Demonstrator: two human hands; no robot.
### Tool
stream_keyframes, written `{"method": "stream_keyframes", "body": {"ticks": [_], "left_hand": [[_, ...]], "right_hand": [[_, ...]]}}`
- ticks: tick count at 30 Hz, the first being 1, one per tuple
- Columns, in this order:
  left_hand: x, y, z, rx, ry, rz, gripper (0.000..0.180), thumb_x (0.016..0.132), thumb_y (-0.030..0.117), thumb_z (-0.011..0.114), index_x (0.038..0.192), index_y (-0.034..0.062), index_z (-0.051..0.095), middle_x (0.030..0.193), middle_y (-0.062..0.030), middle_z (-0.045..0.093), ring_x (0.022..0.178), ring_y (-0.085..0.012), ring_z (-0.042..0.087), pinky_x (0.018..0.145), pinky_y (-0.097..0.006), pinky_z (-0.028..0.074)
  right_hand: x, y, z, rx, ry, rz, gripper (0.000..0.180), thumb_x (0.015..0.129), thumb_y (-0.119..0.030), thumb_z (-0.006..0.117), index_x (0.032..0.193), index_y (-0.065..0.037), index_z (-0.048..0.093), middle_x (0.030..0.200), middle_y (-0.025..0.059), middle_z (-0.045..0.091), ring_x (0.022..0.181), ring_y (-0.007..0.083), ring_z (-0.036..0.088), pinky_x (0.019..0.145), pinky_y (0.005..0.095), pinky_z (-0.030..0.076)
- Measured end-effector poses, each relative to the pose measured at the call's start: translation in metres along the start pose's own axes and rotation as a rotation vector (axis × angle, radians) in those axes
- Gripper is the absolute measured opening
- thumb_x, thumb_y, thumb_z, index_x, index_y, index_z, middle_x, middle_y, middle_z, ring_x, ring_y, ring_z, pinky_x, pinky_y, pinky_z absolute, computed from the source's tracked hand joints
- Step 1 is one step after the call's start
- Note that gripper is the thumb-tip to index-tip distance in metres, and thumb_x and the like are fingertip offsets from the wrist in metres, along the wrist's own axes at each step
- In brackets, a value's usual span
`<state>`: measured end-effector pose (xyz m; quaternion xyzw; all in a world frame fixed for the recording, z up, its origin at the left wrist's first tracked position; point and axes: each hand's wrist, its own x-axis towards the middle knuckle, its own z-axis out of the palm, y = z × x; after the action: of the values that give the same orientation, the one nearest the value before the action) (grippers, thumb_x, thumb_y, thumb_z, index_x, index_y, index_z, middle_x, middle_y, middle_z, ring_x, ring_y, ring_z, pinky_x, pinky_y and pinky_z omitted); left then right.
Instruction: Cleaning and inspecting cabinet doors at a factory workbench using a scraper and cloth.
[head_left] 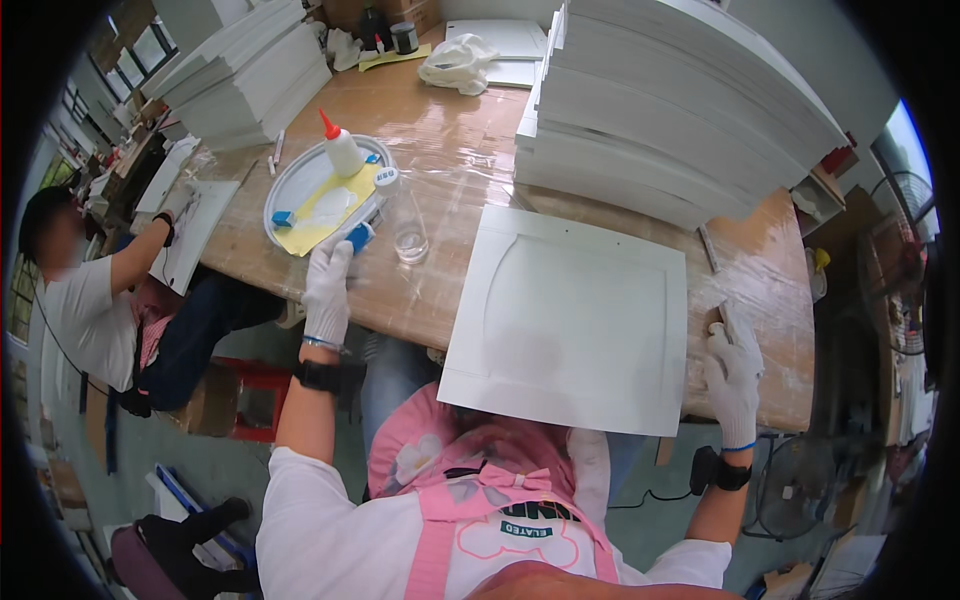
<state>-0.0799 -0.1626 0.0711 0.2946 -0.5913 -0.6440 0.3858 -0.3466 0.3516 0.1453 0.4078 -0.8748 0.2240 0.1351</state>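
Left grip pinches a blue brush at the tray; right grip pinches a scraper.

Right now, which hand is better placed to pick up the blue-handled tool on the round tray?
Left. The left hand already reaches to the blue-handled tool at the round tray edge. The right hand is far across the white panel, gripping a small block at the table's right edge.

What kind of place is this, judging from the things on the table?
Probably a small craft or assembly workshop: tall stacks of white boards, a glue bottle on a round tray, and a co-worker seated at the same wooden table.
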Motion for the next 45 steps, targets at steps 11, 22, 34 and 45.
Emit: {"method": "stream_keyframes", "body": {"ticks": [11,22,34,45], "left_hand": [[-0.126,0.046,0.104,-0.659,-0.771,-0.563,0.048,0.105,0.037,0.041,0.136,0.0007,0.044,0.126,-0.0219,0.060,0.092,-0.0224,0.068,0.077,-0.034,0.059],[-0.148,0.043,0.147,0.103,-0.540,-0.352,0.046,0.103,0.031,0.050,0.132,-0.0044,0.047,0.111,-0.0152,0.064,0.095,-0.0200,0.064,0.083,-0.032,0.054],[-0.154,-0.032,0.090,0.277,-0.377,-0.695,0.036,0.098,0.035,0.059,0.113,0.0025,0.056,0.087,-0.0074,0.065,0.062,-0.0143,0.064,0.045,-0.026,0.051],[-0.172,-0.026,0.041,0.236,-0.320,-0.692,0.037,0.099,0.042,0.055,0.112,0.0078,0.057,0.082,-0.0028,0.064,0.055,-0.0113,0.061,0.039,-0.022,0.046]], "right_hand": [[0.029,-0.167,0.081,0.977,-0.359,-0.038,0.051,0.093,-0.021,0.063,0.140,-0.005,0.049,0.122,0.0198,0.063,0.110,0.0256,0.063,0.095,0.0339,0.050],[0.022,-0.102,0.073,1.197,-0.280,0.424,0.043,0.094,-0.015,0.062,0.132,-0.001,0.051,0.109,0.0036,0.063,0.100,0.0078,0.057,0.086,0.0262,0.048],[0.025,0.051,0.048,1.276,0.141,0.757,0.034,0.098,-0.020,0.055,0.126,-0.002,0.057,0.084,0.0011,0.058,0.066,0.0076,0.053,0.056,0.0221,0.047],[0.029,0.056,0.065,1.259,0.124,0.652,0.029,0.096,-0.017,0.060,0.119,-0.001,0.060,0.086,0.0054,0.062,0.071,0.0112,0.059,0.062,0.0268,0.050]]}}
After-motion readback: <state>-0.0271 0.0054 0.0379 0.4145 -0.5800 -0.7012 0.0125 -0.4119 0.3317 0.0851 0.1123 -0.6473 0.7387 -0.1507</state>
